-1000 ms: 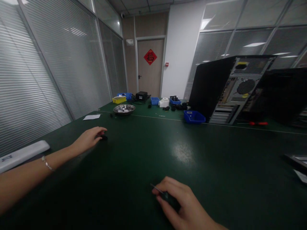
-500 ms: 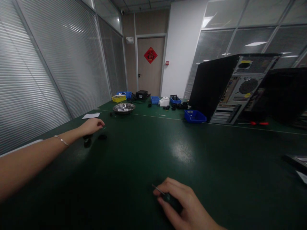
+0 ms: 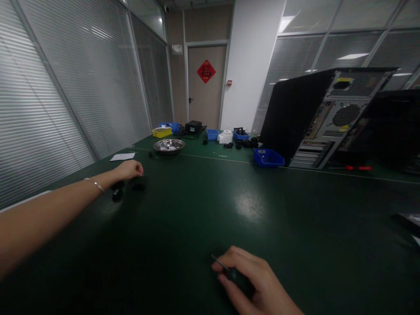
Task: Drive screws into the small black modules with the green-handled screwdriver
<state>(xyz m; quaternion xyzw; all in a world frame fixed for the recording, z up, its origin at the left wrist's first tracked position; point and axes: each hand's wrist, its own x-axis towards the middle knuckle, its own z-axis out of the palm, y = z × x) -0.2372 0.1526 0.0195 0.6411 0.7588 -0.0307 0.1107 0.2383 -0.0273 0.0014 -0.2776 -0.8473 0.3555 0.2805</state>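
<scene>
Several dark pieces (image 3: pixel 139 187) lie near the curled left hand (image 3: pixel 131 169), its hold unclear; right hand (image 3: pixel 257 275) grips screwdriver (image 3: pixel 240 280).

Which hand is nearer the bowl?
Left: your left hand is short of the bowl, to its left; your right hand is much nearer you, to the bowl's right.

Dim overall; pale glare on green tabletop (image 3: pixel 197 205), deep shadow lower left; computer case (image 3: pixel 300 109) skewed, right edge blurred.

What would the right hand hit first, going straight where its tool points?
Probably the dark object pictured just below the left hand; depth is unclear, so the tool might meet the green table first.
</scene>
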